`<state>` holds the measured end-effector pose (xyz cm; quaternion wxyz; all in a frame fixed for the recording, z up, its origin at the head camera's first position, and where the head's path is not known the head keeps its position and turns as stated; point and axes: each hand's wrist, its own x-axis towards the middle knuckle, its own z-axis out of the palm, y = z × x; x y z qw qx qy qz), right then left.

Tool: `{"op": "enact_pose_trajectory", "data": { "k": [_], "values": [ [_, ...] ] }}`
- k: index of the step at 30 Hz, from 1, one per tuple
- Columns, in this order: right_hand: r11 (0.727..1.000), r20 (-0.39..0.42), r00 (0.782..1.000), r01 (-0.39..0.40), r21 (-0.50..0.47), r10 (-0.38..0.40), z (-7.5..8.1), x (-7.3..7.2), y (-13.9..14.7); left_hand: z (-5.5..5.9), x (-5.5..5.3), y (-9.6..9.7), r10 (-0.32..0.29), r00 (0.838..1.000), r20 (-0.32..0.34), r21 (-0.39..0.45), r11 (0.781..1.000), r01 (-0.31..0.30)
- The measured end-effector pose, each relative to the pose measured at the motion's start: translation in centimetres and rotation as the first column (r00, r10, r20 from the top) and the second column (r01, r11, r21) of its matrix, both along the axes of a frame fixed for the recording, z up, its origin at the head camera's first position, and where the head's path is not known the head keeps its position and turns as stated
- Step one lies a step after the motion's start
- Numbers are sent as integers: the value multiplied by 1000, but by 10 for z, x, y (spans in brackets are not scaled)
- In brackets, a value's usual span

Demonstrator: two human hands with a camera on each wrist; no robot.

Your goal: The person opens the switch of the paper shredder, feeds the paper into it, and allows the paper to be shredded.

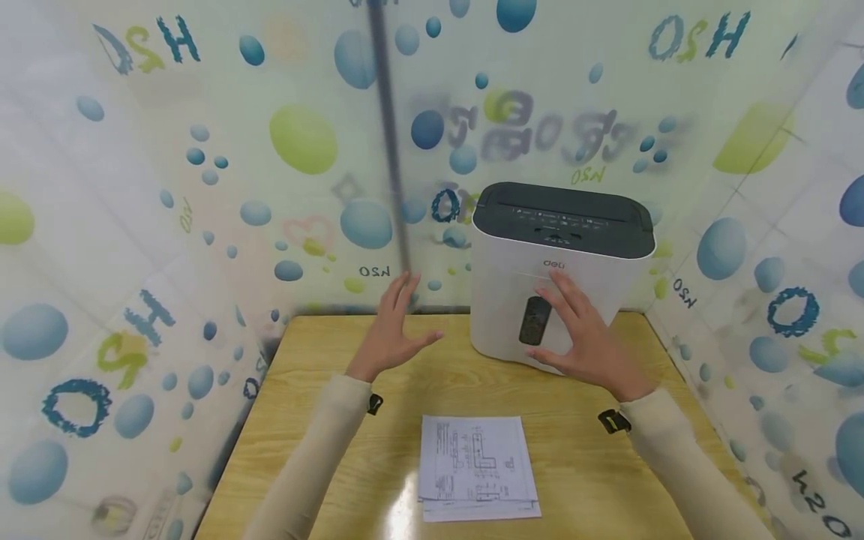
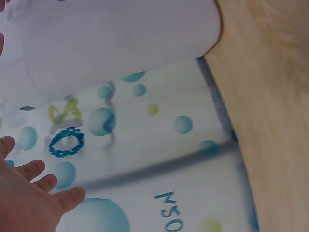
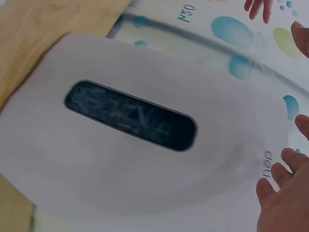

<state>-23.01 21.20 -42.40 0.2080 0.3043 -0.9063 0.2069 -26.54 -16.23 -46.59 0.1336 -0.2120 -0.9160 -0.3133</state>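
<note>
A white paper shredder (image 1: 499,300) with a dark grey top (image 1: 563,217) stands at the back right of the table. Its dark window (image 3: 130,115) shows pale shreds inside in the right wrist view. My right hand (image 1: 583,337) is raised in front of the shredder's face, fingers spread, overlapping it in the head view. To the left of the shredder, my left hand (image 1: 390,330) is held up with thumb apart and nothing in it. In the left wrist view, the left fingers (image 2: 71,198) are spread. A small stack of printed sheets (image 1: 478,465) lies on the table below both hands.
The wooden table (image 1: 324,435) is boxed in by a patterned curtain (image 1: 304,247) at the back and both sides, close behind the shredder. Each wrist wears a dark band, such as the right wristband (image 1: 614,421).
</note>
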Motion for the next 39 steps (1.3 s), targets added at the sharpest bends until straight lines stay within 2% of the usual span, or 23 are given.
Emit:
{"op": "enact_pose_trajectory", "data": {
  "k": [9, 14, 17, 21, 29, 33, 39],
  "values": [
    [1000, 122, 993, 3, 2, -3, -50, 6, -4, -45, 26, -2, 0, 996, 89, 52, 999, -5],
    [1000, 219, 976, 12, -14, -8, -75, 11, -9, -70, 39, -2, -3, 993, 114, 58, 998, -4],
    [1000, 266, 964, 15, -21, -9, -89, 16, -12, -84, 49, -2, 9, 988, 157, 63, 998, -19],
    [1000, 296, 955, 18, -17, -12, -107, 22, -15, -101, 60, -2, 18, 975, 219, 75, 997, -35],
    [998, 320, 947, -11, -60, 30, -144, 33, -24, -128, 78, -5, 47, 958, 282, 50, 997, -64],
    [997, 386, 922, 12, -73, 17, -163, 42, -28, -139, 90, -5, 49, 955, 292, 58, 996, -69],
    [995, 499, 866, 75, -66, -32, -183, 62, -31, -157, 108, -4, 28, 945, 326, 59, 997, -50]
  ]
}}
